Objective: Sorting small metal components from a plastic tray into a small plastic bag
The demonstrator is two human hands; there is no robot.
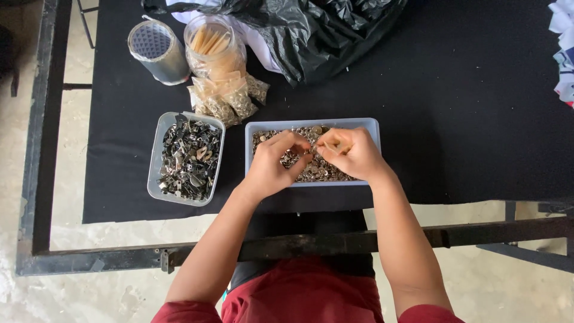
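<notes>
Both my hands hover over a pale blue rectangular tray (372,124) filled with small silvery metal pieces (323,172). My left hand (276,162) has its fingers curled and pinches something small at its fingertips. My right hand (353,152) faces it, fingers bent around a small clear packet with metal bits. The fingertips of both hands meet above the tray's middle. What exactly lies between them is too small to tell.
A clear tub (158,149) of dark metal clips stands left of the tray. Behind it lie small filled packets (230,98), a jar (212,45) of tan sticks, a grey tape roll (156,51) and a black plastic bag (323,30). Black cloth (466,107) covers the metal-framed table.
</notes>
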